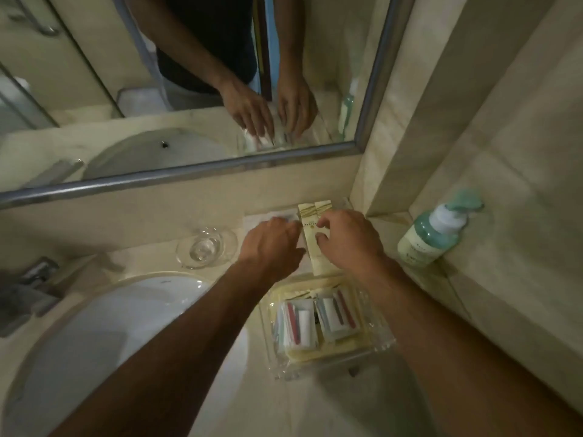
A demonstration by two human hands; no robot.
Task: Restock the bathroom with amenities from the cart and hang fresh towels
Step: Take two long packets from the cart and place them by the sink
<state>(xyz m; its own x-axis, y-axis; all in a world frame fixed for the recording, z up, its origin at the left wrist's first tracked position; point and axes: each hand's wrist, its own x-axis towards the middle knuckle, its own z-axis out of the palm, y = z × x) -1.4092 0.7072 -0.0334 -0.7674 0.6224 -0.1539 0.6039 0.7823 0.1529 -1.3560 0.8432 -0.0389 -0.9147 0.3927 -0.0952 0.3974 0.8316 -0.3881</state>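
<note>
Two slim cream amenity boxes (310,220) lie side by side at the back of the marble counter, against the wall under the mirror. My right hand (345,238) rests on them, thumb and fingertips touching the near box. My left hand (271,244) lies just left of the boxes, fingers reaching over a white paper (262,220); what its fingertips touch is hidden. Nearer me stands a clear tray (328,361) filled with wrapped toothbrush and amenity packets (318,320).
A green pump bottle (432,234) stands on the right ledge. A clear glass dish (205,247) sits left of my hands. The white sink basin (126,326) and a chrome tap (28,288) fill the left. A framed mirror (189,176) runs above.
</note>
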